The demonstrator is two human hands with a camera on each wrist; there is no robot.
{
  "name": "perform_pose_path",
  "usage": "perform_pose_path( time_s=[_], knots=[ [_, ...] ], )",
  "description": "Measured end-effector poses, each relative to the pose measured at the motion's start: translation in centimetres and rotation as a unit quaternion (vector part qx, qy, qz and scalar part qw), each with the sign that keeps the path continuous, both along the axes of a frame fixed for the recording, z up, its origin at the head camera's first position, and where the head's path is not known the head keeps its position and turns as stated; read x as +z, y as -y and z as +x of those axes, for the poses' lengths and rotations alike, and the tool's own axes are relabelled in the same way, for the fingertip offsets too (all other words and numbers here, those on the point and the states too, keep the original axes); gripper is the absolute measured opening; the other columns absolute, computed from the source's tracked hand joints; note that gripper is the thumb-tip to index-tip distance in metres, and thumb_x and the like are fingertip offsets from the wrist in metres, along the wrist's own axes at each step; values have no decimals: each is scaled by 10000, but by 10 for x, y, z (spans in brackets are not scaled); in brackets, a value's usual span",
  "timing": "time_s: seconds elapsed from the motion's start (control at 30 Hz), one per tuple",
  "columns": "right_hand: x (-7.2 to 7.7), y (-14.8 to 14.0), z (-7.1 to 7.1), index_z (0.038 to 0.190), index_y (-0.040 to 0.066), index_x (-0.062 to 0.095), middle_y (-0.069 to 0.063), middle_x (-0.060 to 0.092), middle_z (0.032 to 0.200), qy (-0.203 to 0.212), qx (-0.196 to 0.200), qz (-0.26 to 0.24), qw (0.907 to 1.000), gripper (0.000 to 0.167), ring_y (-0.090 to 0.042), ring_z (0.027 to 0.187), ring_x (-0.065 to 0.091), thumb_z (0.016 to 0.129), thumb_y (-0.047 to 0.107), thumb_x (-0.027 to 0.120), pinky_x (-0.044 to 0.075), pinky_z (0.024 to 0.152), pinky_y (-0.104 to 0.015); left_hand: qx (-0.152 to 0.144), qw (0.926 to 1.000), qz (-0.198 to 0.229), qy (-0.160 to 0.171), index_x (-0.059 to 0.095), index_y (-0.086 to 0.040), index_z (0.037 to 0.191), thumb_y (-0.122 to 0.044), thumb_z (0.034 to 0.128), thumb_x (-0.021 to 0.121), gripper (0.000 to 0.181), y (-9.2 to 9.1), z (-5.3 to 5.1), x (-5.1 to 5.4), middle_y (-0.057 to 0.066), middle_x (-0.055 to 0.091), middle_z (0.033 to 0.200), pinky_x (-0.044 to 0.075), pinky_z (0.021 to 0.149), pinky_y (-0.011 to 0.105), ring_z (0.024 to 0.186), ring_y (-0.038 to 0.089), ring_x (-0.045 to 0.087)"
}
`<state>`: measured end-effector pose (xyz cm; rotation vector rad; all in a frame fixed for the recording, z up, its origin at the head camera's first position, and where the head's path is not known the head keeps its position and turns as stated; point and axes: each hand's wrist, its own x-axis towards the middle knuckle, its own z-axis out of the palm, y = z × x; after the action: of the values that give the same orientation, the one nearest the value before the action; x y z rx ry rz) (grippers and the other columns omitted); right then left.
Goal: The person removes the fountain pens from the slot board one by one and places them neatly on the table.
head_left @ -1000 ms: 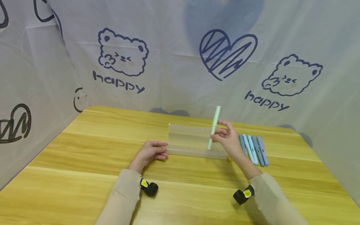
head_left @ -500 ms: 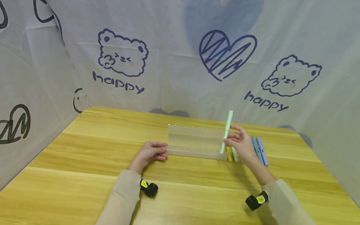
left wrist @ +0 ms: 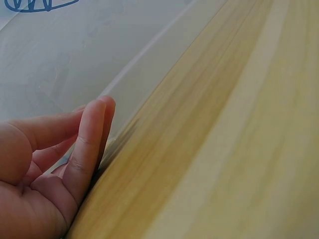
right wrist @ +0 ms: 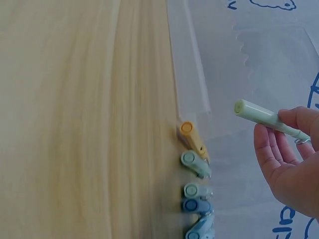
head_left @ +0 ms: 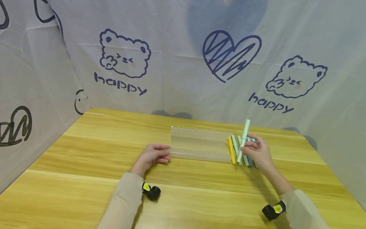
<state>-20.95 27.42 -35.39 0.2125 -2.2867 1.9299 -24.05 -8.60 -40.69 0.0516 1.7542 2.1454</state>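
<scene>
A light green pen [head_left: 245, 135] is pinched between the thumb and fingers of my right hand [head_left: 258, 154]. It leans slightly, held above a row of pens lying on the table: a yellow pen [head_left: 231, 150], pale green pens [head_left: 236, 146], and blue ones [head_left: 250, 161] partly behind the hand. My left hand [head_left: 152, 157] grips the left end of a clear plastic pen rack [head_left: 200, 156] with a scalloped back edge. In the left wrist view, the fingertips [left wrist: 102, 107] press against the rack's end. The rack holds no pens.
The wooden table [head_left: 183, 197] stretches in front of the arms and to both sides. A white printed cloth [head_left: 177, 63] hangs behind it. Each wrist wears a small black camera [head_left: 152, 192].
My right hand has moved right and toward me with the green pen, from above the rack's right part to over the pen row, uncovering the yellow pen. My left hand stays put.
</scene>
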Motion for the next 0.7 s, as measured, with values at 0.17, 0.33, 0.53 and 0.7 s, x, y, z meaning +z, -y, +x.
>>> perform_pose_path(
  time_s=[0.17,0.33,0.53,0.7],
  knots=[
    [-6,-15,0,1265,-110,301,29,597,789,13,-136,-117,9998,555,-77,667,599,794,-93,594,544,588,-217,3,10000,12,-10,426,189,1185,90,868,489,338,0,0,0,104,625,720,551,577,227,578,134,619],
    [-11,-32,-2,1234,-77,350,50,606,770,-7,-181,-293,9994,514,-61,668,600,788,-90,604,545,593,-217,6,10000,24,-48,429,194,1177,89,868,490,332,0,0,0,104,624,715,551,575,229,577,135,619],
    [-41,-78,-26,1138,143,484,40,625,761,-61,-374,-644,9972,502,-90,661,620,715,72,745,554,587,-241,-8,10000,62,-65,425,201,1173,90,868,488,331,0,0,0,90,620,698,551,573,229,575,133,618],
    [-51,-105,-34,1097,177,502,37,642,747,75,-608,-844,9945,518,-97,622,625,670,108,787,549,569,-228,5,10000,55,-38,422,199,1178,90,868,487,335,0,1,1,96,621,701,551,570,229,573,133,618]
  ],
)
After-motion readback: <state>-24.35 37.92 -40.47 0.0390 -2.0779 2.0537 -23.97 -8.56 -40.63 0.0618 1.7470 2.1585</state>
